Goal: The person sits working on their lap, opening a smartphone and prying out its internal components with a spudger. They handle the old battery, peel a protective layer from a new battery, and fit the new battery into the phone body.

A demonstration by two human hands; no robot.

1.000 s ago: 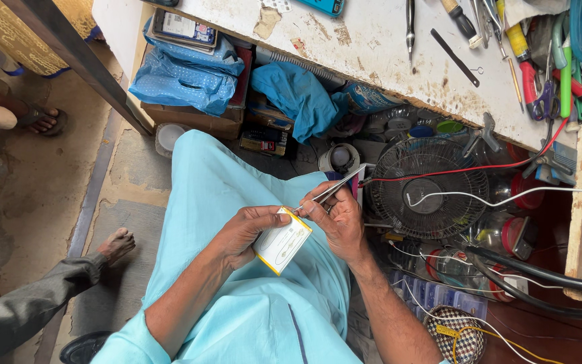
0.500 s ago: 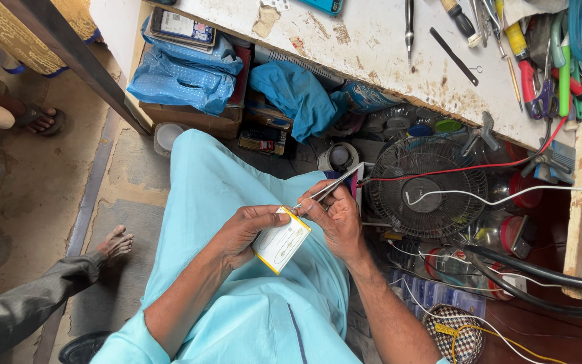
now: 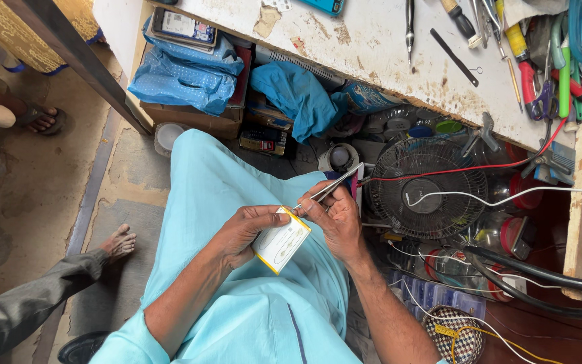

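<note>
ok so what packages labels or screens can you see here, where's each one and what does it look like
Flat pack: left hand holds it over the lap; white rectangle, yellow edges; tweezers in the right hand meet its top corner.
Phone: on the blue bag, upper left; dark rectangle, pale screen.
Small box: under the bench; dark with yellow.
Blue packets: lower right; clear-fronted row.

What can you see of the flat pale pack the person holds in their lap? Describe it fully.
The pack is a thin, flat rectangle, cream-white with yellow edging, looking foil-wrapped. It tilts over the pale blue lap, gripped by the left hand. The right hand holds metal tweezers whose tips meet its upper corner.
</note>
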